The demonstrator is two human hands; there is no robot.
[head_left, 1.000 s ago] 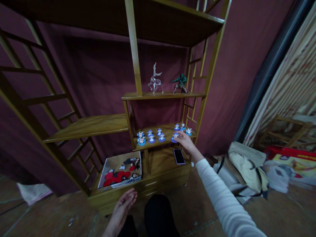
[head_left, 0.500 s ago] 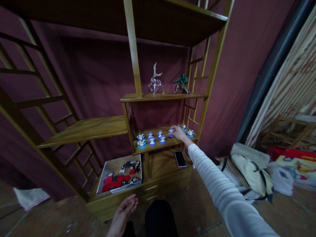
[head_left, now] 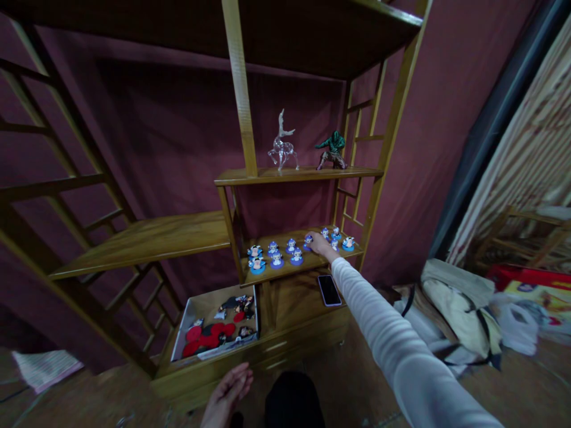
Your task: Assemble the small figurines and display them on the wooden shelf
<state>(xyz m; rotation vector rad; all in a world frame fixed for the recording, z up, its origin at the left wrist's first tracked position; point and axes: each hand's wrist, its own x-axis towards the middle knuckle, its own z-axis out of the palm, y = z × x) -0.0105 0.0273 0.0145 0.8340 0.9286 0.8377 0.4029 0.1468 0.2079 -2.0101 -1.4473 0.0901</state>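
Observation:
My right hand [head_left: 320,245] reaches out to the low wooden shelf [head_left: 307,261] and is closed on a small blue-based figurine [head_left: 307,241] in the back row. Several more blue-based figurines [head_left: 276,259] stand in two rows on that shelf, left and right of the hand. My left hand [head_left: 228,392] hangs low near my knee with its fingers loosely stretched and nothing in them. A white sleeve covers my right arm.
An open box [head_left: 200,303] of red and black figures sits at the cabinet's lower left. A phone [head_left: 329,289] lies on the cabinet top. A glass deer [head_left: 282,148] and a green figure [head_left: 332,150] stand on the higher shelf. Bags [head_left: 450,309] lie on the floor at right.
My right hand moved from the shelf's front right edge up and left to the back row, carrying the blue-based figurine with it. My left hand barely moved.

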